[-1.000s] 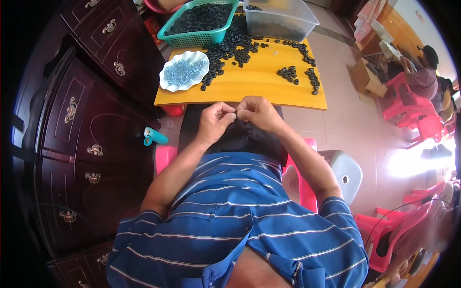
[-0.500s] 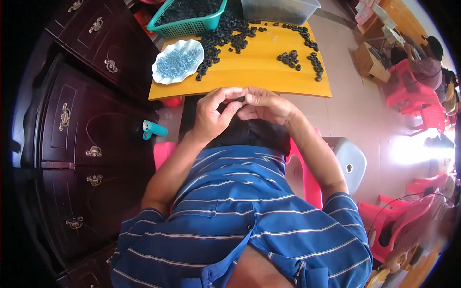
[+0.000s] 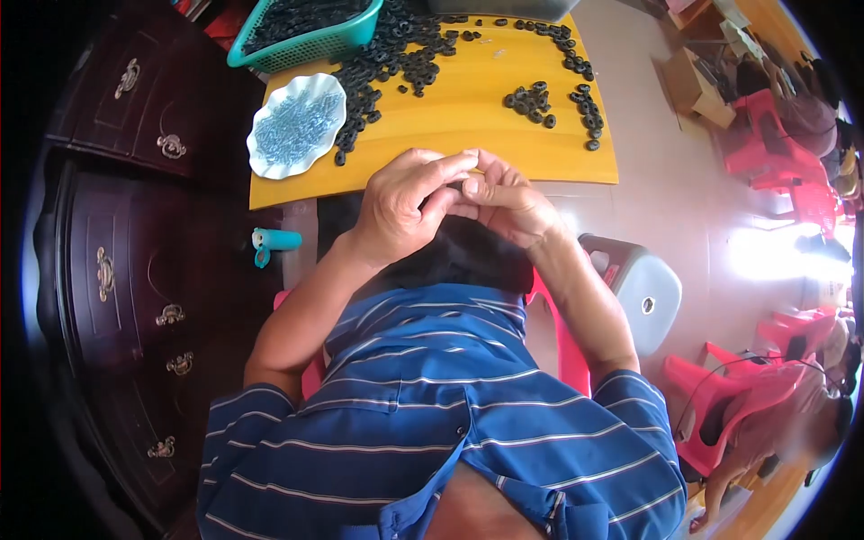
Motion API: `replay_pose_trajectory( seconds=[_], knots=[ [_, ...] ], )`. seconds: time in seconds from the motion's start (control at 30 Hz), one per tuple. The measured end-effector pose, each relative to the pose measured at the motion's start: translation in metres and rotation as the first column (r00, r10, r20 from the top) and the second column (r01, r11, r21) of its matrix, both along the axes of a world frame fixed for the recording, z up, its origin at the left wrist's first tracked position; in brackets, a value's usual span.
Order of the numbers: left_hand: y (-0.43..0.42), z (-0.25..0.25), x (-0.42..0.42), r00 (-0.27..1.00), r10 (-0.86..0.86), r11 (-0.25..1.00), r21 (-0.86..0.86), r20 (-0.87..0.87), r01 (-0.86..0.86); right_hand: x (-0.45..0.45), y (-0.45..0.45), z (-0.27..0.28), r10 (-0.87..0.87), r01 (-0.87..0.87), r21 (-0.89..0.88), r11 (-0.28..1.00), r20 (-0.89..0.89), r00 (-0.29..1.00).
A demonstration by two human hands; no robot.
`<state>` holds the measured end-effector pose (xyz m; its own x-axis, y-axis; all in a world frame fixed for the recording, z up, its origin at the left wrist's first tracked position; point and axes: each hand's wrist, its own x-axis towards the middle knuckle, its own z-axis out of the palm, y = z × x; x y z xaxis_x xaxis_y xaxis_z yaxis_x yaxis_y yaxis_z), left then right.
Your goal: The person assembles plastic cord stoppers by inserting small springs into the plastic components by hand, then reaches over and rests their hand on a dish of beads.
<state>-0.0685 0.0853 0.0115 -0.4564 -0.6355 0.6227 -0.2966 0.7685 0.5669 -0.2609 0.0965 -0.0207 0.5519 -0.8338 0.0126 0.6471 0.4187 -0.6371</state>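
Just in front of the table's near edge, my left hand (image 3: pixel 405 202) and my right hand (image 3: pixel 511 202) meet at the fingertips. Between them is a small black piece (image 3: pixel 456 186), mostly covered by the fingers and pinched from both sides. Its exact shape cannot be made out. Beyond my hands, small black rings (image 3: pixel 409 67) lie heaped on the yellow table (image 3: pixel 432 126). A white scalloped dish (image 3: pixel 255 144) holding many thin, clear bluish pieces (image 3: pixel 297 126) stands at the table's left.
A green basket (image 3: pixel 306 52) of black parts and a clear plastic bin (image 3: pixel 504 7) stand at the back. More black rings (image 3: pixel 531 101) lie at the right. Dark drawers (image 3: pixel 126 225) flank the left; a grey stool (image 3: pixel 643 292) is at my right. Other people sit on pink chairs.
The view has shifted, so the table and dish appear farther left. My hands stay together around the small black piece, with the left fingers reaching further over the right ones.
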Motion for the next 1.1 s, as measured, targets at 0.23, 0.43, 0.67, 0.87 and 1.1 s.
replay_pose_trajectory(
  seconds=[0.23, 0.43, 0.67, 0.87, 1.1],
  knots=[
    [-0.033, -0.003, -0.005, 0.998, -0.057, 0.994, 0.098, 0.02, 0.055, 0.003, -0.008, -0.008, -0.126, 0.111, 0.144, 0.983, 0.093, 0.988],
    [-0.064, -0.005, -0.014, 0.987, -0.161, 0.978, 0.134, 0.001, 0.159, -0.002, -0.022, -0.011, -0.223, 0.202, 0.211, 0.956, 0.08, 0.972],
    [-0.104, 0.008, -0.014, 0.989, -0.141, 0.979, 0.143, -0.041, 0.145, 0.0, -0.06, 0.004, -0.237, 0.218, 0.233, 0.948, 0.056, 0.97],
    [-0.129, 0.01, 0.007, 0.989, -0.122, 0.961, 0.241, -0.079, 0.137, 0.017, -0.093, 0.012, -0.174, 0.144, 0.211, 0.967, 0.131, 0.976],
    [-0.136, 0.006, 0.015, 0.966, -0.019, 0.776, 0.605, -0.259, 0.177, 0.017, -0.098, 0.002, -0.208, 0.148, 0.341, 0.928, 0.148, 0.967]
  ],
)
